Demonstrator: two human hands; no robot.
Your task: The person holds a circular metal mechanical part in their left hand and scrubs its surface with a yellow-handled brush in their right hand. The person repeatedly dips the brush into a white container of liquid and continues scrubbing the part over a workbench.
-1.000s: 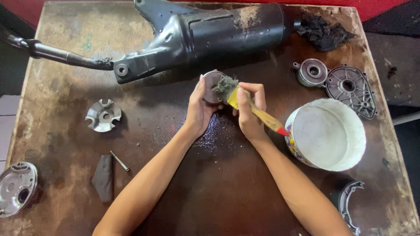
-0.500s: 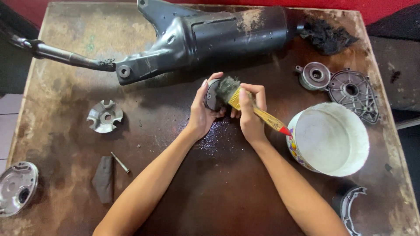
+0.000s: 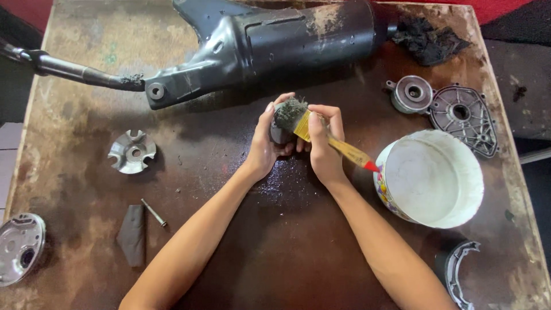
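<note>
Left hand (image 3: 263,150) fingers clamped round a small round grey metal part (image 3: 278,133); right hand (image 3: 322,150) fingers closed on a yellow-handled, grimy-bristled paintbrush (image 3: 321,136), bristles touching that part beside the left fingertips.

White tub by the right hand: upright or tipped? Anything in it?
Tipped: the white tub leans, its mouth angled toward the camera and its patterned side showing at lower left. The visible inside looks empty and white.

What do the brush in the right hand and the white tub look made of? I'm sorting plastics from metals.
The brush looks like a varnished yellow wooden handle with a red tip and a brassy ferrule; its bristles are matted grey. The white tub looks like plastic, matt inside with a printed outer wall, though enamelled metal cannot be ruled out. The right hand grips the brush.
</note>
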